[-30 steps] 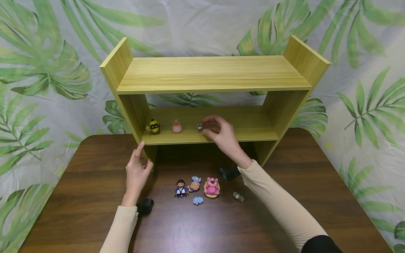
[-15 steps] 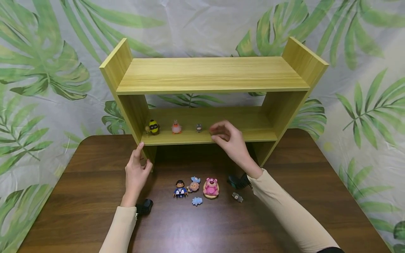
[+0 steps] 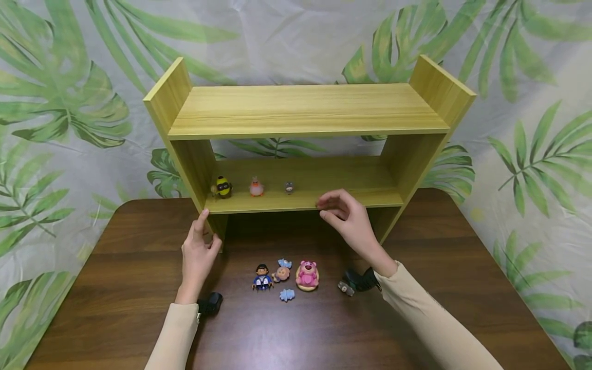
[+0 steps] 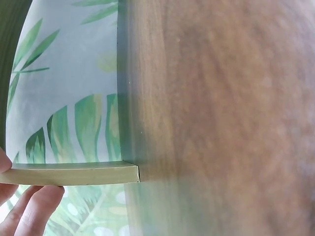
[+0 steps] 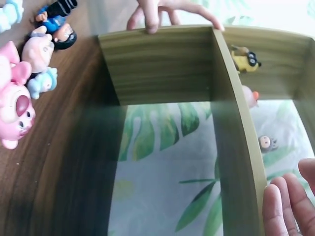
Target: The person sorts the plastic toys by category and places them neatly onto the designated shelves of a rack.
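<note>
My left hand (image 3: pixel 199 254) holds the front edge of the left side panel of a wooden shelf unit (image 3: pixel 305 110), the index fingertip at the middle board's corner. In the left wrist view the panel's edge (image 4: pixel 74 174) lies between my fingers. My right hand (image 3: pixel 349 221), fingers loosely bent and holding nothing, is in front of the middle board, right of a small grey figurine (image 3: pixel 289 187) standing on it. Further left on that board stand a pink duck-like figurine (image 3: pixel 256 187), a yellow and black figurine (image 3: pixel 224 187) and a small tan piece (image 3: pixel 214 190).
Before the unit, on the dark wooden table (image 3: pixel 287 339), lie a figure in blue (image 3: pixel 262 278), a peach figurine (image 3: pixel 281 274), two light-blue pieces (image 3: pixel 287 295), a pink bear (image 3: pixel 307 276) and a grey figurine (image 3: pixel 345 288) beside the right wrist's camera (image 3: pixel 361 280). Leaf-print cloth hangs behind.
My right hand has let go of the grey figurine on the middle board and drawn back right and toward me. The figurine stands on its own. My left hand keeps its place.
</note>
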{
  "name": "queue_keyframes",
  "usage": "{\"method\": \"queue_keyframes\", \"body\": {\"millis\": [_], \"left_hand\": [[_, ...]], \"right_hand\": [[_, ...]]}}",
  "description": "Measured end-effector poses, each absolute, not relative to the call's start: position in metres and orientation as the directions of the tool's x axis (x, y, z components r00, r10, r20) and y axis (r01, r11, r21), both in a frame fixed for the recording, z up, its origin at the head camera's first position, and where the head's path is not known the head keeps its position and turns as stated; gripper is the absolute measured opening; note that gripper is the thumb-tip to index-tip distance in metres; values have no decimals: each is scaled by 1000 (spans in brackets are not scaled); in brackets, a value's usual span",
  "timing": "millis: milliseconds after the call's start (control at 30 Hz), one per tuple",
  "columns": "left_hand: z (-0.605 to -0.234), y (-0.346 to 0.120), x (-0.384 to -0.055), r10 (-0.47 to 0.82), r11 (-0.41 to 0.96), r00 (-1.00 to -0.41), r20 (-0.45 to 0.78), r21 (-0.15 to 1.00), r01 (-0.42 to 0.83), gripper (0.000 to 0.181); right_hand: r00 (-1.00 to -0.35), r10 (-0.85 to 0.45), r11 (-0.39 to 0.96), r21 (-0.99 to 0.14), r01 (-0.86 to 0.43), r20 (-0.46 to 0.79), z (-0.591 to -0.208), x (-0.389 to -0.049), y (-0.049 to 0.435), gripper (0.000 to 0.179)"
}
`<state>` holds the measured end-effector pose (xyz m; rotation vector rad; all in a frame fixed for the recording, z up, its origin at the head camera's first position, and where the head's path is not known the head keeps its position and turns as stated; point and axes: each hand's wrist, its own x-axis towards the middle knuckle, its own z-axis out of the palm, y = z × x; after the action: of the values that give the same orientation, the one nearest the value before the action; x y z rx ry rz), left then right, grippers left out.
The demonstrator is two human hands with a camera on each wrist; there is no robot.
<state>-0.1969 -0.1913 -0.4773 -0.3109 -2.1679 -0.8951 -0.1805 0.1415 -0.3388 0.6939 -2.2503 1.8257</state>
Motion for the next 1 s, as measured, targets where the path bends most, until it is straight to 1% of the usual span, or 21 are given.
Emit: {"method": "queue_keyframes", "body": {"millis": [433,633,867,1000], "left_hand": [[-478,-192,-198,-50,725,-677,734,493,481,82],[-477,-191,-197,-50,725,-681,731,495,479,82],[-477,-191,-196,-47,726,-683,729,495,478,82],[-477,-191,-197,-49,727,-680,731,493,478,83]], "right_hand": [[-885,-282,156,-892,-424,371,-356,-166,148,23],[-881,-308,209,-878,-431,360,-368,-162,149,22],[-890,-333,248,-881,-403,313,-407,-170,156,24],[-884,-365,272,-874,-402,293,-421,-168,158,25]]}}
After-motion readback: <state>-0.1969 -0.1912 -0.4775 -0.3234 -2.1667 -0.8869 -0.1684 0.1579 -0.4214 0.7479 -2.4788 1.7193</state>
